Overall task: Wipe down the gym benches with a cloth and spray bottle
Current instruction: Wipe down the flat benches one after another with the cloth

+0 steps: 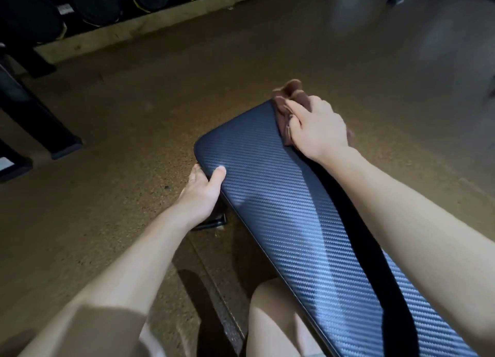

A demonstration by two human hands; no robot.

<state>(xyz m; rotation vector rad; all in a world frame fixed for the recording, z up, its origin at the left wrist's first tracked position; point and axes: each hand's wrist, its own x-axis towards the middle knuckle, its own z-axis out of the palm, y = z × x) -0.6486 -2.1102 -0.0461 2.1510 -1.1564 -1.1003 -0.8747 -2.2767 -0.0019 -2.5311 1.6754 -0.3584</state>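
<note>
Gripping brown cloth (290,103), right hand (317,127), bench (281,209)

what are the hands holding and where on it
Right hand grips a bunched brown cloth by its middle; left hand holds the dark carbon-weave padded bench at its left edge.

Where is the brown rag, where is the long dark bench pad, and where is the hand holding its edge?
Crumpled brown cloth rag (288,93): head view, on its bunched top fold.
Long dark woven-pattern bench pad (267,196): head view, on its bare top surface.
Left hand (202,186): head view, on the back of the hand.
</note>
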